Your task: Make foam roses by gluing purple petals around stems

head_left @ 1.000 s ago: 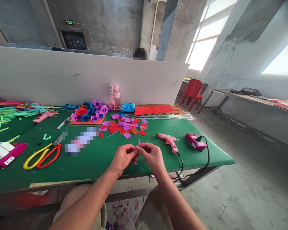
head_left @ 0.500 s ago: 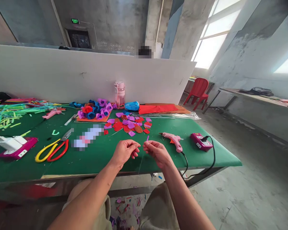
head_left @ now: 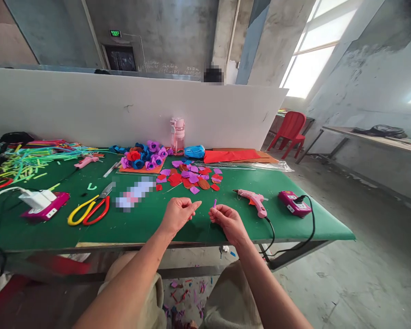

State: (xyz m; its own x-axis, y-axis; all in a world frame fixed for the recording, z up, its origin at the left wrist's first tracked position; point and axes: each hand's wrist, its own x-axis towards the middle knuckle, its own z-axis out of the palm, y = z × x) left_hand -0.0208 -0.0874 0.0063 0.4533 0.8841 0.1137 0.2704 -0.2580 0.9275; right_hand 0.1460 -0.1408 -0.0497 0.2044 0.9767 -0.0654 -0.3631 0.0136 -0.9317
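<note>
The person's right hand (head_left: 228, 223) is closed to a pinch, thumb and fingertips gripping a small purple strip (head_left: 215, 203) that stands up from them above the near edge of the green tabletop (head_left: 140, 232). Just beside it, the left hand (head_left: 178, 214) has its fingers curled in and its thumb reaching toward the strip without touching it; whether something thin lies in that hand, I cannot tell.

Scraps (head_left: 185, 292) litter the floor (head_left: 345, 283) between the knees.

Past the hands, scissors (head_left: 102, 195) with one yellow and one red handle lie at the left, near a magenta power block (head_left: 57, 205) carrying white plugs (head_left: 37, 199). At the right, a pink glue gun (head_left: 255, 201) lies beside another power block (head_left: 292, 204) with a black plug in it.

Farther on are loose purple, red and brown petals (head_left: 193, 178), then a bunch of flowers (head_left: 144, 155) on an orange sheet (head_left: 137, 170). Behind these, a pink bottle (head_left: 178, 137) stands before a white board (head_left: 123, 109). A red chair (head_left: 291, 125) is beyond the tabletop's far right.
</note>
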